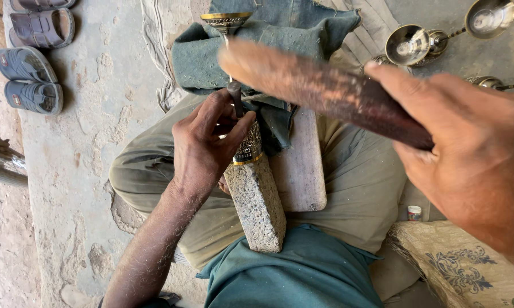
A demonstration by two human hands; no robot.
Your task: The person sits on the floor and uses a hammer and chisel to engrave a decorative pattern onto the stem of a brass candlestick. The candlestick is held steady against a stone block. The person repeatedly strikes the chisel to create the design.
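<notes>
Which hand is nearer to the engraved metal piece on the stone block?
Left. The left hand touches the engraved metal piece; the right hand is raised apart, gripping a wooden mallet.

I note the stone block lying on the lap, running from the waist outward, with the engraved metal piece at its far end. The wooden board lies just right of the block, touching it. The folded cloth sits beyond both, over the knees, and a metal cup stands on its far edge. The left hand rests against the metal piece, a punch upright between its fingers. The right hand is raised well to the right, its mallet reaching leftward above the cloth. Sandals lie far left — metal bowls far right.
</notes>
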